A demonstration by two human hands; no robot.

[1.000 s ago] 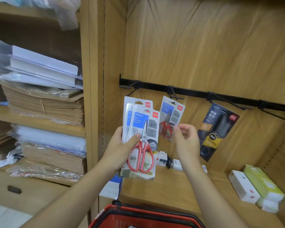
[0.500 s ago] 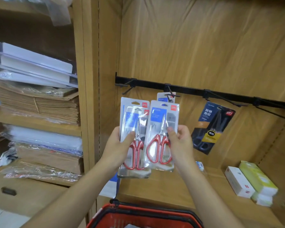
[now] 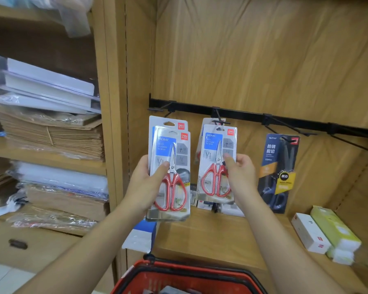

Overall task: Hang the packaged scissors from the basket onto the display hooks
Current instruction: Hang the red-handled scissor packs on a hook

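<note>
Up at the wooden display bay, seen from the head camera, our left hand [image 3: 146,183] grips a stack of two scissor packs [image 3: 170,166], thumb across the front and fingers curled behind. It holds them off the wall, below the empty end hook [image 3: 168,112]. Our right hand [image 3: 240,177] pinches a single pack [image 3: 218,158] by its right edge, thumb on the blister, with the card's top at the tip of the second hook [image 3: 219,122]. We cannot tell whether the hang hole is already over the wire. Another pack [image 3: 207,122] hangs behind it on that hook. The red basket [image 3: 189,272] sits below, at the frame's bottom edge.

We judge the main risk to be the hole missing the hook's tip, so that the card buckles or slips from a one-edge pinch and drops to the shelf board [image 3: 221,236]. Pushing hard could also swing the hung pack off.

Room is fair. The side panel [image 3: 140,81] stands close on the left of the end hook, the dark scissor pack [image 3: 279,172] hangs near on the right, and the black rail [image 3: 242,114] caps travel upward. The far hooks [image 3: 353,143] to the right look free.
</note>
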